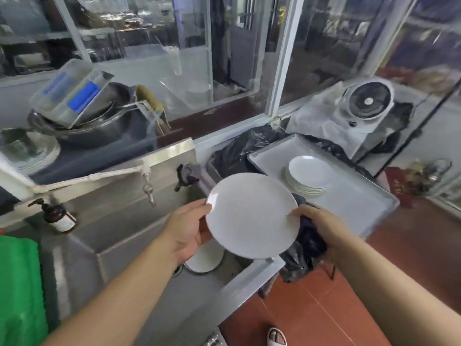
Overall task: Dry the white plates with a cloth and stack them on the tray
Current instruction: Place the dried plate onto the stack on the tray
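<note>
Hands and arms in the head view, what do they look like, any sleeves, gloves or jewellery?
Both forearms are bare as far as the frame shows, with no sleeves in view. The left hand and right hand wear no gloves, and no rings, watch or bracelet show.

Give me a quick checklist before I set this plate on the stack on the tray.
1. Held plate gripped on both sides: ok, left hand on one rim, right hand on the other.
2. Cloth kept with the right hand: ok, bunched under that hand.
3. Plate dry: cannot tell.
4. Stack of plates sits level on the tray: ok.
5. Path to the stack free: ok, nothing between them.
6. More plates left: ok, one in the sink.
</note>
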The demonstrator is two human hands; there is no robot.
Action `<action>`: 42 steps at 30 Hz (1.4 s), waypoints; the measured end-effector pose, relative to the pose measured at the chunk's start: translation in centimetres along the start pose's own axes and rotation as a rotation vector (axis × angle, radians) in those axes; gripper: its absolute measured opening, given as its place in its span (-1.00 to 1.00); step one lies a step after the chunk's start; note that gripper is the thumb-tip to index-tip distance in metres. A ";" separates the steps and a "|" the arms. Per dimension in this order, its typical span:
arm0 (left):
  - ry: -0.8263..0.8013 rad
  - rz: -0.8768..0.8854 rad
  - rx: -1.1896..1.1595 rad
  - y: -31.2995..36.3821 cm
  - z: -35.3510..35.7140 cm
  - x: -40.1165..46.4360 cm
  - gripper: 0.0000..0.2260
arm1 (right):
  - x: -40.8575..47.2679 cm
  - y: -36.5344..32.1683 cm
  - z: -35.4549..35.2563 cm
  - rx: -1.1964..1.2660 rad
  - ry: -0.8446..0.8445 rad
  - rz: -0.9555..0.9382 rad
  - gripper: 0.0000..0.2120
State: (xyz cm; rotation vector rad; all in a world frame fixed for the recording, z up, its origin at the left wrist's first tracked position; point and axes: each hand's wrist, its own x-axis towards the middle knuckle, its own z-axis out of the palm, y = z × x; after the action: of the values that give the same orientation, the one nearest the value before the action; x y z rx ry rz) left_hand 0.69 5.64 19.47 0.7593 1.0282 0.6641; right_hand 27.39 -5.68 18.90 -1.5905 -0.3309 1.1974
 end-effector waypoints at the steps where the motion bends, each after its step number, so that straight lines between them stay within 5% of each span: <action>1: -0.016 -0.008 0.008 -0.4 1.4 0.2 -0.75 | -0.3 0.0 -1.4 0.017 0.030 0.010 -0.86; 9: -0.180 -0.025 0.075 -3.2 14.2 2.7 -0.75 | 0.1 -1.1 -14.6 0.194 0.133 -0.014 -0.94; 12: -0.207 -0.043 0.128 -5.0 20.3 3.5 -0.76 | 1.1 -2.0 -20.6 0.219 0.175 -0.058 -0.78; 22: -0.169 -0.114 0.234 -10.5 37.0 5.3 -0.75 | 3.4 -5.6 -37.4 0.127 0.258 -0.145 -0.72; 30: -0.143 -0.131 0.237 -11.7 40.0 10.1 -0.82 | 8.6 -7.3 -40.2 0.072 0.277 -0.093 -0.71; 42: -0.035 -0.160 0.150 -9.9 37.9 23.2 -0.86 | 23.8 -11.4 -35.3 -0.049 0.258 0.008 -0.68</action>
State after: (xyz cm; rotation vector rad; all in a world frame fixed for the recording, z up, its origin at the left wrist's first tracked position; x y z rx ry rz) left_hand 45.46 9.19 11.95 0.8065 1.1026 0.4385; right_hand 71.11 -4.27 13.63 -1.7675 -0.1880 0.9815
